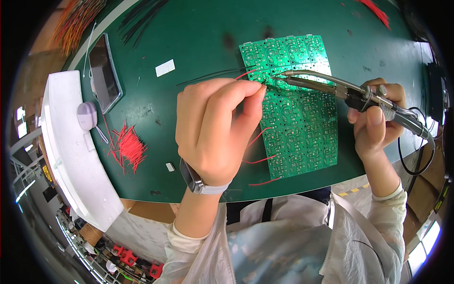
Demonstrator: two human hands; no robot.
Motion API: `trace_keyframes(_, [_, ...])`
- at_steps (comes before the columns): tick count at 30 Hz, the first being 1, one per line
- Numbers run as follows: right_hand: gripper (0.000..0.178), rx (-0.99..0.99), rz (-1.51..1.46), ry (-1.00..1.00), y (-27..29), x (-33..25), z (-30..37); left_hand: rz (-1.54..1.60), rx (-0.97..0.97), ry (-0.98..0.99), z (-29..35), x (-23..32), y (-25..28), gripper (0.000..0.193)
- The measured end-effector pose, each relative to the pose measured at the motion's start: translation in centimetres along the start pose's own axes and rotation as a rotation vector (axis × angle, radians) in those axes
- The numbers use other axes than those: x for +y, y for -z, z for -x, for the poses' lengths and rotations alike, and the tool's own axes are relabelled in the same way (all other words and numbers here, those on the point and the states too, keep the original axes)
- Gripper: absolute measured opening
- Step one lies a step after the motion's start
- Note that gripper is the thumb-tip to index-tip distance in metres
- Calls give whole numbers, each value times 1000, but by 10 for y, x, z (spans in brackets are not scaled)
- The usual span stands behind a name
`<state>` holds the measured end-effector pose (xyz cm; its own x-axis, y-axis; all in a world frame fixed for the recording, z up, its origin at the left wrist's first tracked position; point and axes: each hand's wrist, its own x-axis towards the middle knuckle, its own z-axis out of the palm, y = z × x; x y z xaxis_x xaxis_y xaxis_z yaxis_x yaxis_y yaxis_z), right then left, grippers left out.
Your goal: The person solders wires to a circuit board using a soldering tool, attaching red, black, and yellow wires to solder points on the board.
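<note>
A green circuit board panel (pixel 300 111) lies on the green table in front of me. My left hand (pixel 213 123) reaches over its left edge, thumb and forefinger pinched on thin black wires (pixel 203 76) that trail out to the left; the gripped ends are mostly hidden by the fingers. In my right hand (pixel 378 118) is a soldering iron (pixel 312 86) with a thin metal feed tube clamped along it. Its tip points left, close to the left fingertips over the upper part of the panel. Several red wires (pixel 260 160) stick out from the panel's left edge.
Left of my hand lies a pile of short red wires (pixel 131 146). Beyond it are a phone (pixel 104 73), a lilac case (pixel 87 116) and a white foam block (pixel 75 156). Black wires (pixel 142 19) and a red bundle (pixel 377 13) lie at the back. The iron's cable (pixel 416 173) loops at right.
</note>
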<state>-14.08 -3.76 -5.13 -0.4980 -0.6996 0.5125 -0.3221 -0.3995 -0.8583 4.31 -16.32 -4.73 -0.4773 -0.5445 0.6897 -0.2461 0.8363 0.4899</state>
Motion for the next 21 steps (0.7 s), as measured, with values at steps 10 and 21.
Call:
trace_keyframes(10, [23, 49, -28, 4, -2, 3, -1, -27, -13, -22, 0, 0, -5, 22])
trace_keyframes(21, [23, 31, -63, -14, -4, 1, -3, -43, -24, 15, 0, 3, -5, 26])
